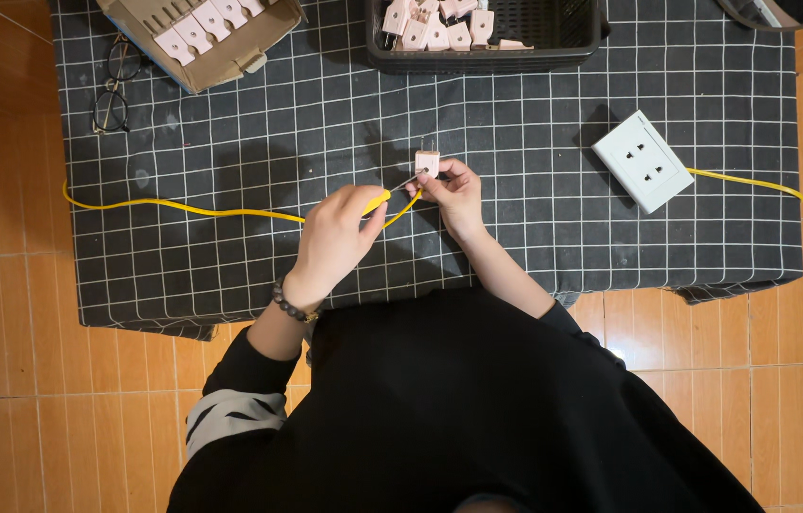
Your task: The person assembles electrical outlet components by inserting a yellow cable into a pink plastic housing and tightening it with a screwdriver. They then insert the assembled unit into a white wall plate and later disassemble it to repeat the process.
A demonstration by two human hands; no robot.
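Plug: a small pale pink plug point(427, 161) sits raised just above the surface, near its middle, prongs side turned toward the yellow cable.
Right hand: the right hand point(455, 193) has its fingers closed on the plug, steadying it upright.
Left hand: the left hand point(335, 237) pinches the yellow cable point(183, 208) near its end, bare tip aimed at the plug, likely to feed it in.
Cable run: it trails left over the surface edge.
Socket: a white wall socket point(643, 160) lies well apart to the right.
Supplies: a black basket point(572, 38) and a cardboard box point(221, 66) of plugs sit along the far edge; eyeglasses point(114, 85) lie at far left.
Open room: checked cloth point(534, 237) lies bare around both hands.
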